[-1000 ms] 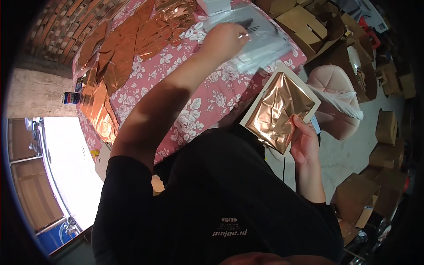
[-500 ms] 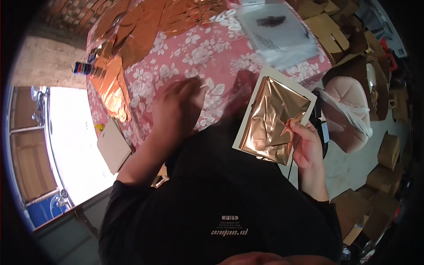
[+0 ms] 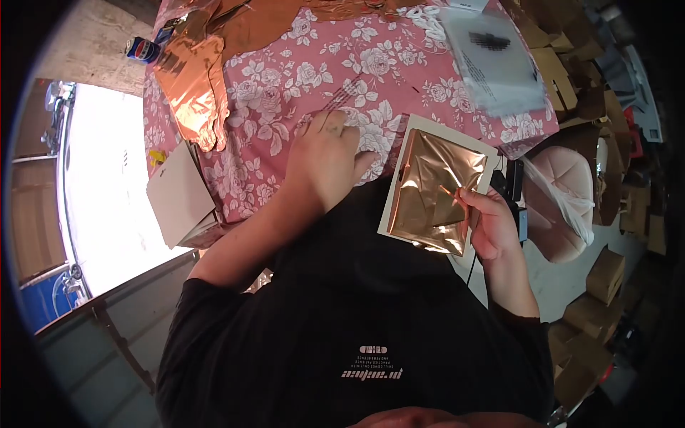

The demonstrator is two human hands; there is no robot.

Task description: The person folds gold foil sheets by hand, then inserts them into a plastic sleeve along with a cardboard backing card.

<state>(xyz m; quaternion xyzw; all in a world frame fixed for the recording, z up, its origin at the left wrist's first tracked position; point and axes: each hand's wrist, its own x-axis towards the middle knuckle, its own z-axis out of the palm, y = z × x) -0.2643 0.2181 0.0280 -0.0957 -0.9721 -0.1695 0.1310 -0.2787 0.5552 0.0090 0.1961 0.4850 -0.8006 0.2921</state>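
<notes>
My right hand [image 3: 494,221] grips a pale board [image 3: 394,207] by its right side, thumb on top. Across the board's face lies a folded sheet of shiny copper-coloured foil [image 3: 428,185], with a loose flap near the thumb. My left hand [image 3: 332,157] is palm down over the flowered tablecloth [image 3: 267,100], thumb apart from the fingers. Just beyond its fingertips are dark printed lines [image 3: 342,93], seemingly on a clear plastic bag whose edges I cannot make out. The fingertips are partly hidden.
More copper foil [image 3: 193,85] lies at the table's far left, near a blue can [image 3: 143,50]. Clear printed bags [image 3: 492,71] are stacked at the far right. Grey-beige boards [image 3: 182,196] stand at the left edge. A padded stool [image 3: 560,203] and cardboard boxes [image 3: 592,307] are to the right.
My left hand has moved right over the tablecloth, and dark printed lines now show beyond it. My right hand still holds the foil-covered board. The view has shifted.
</notes>
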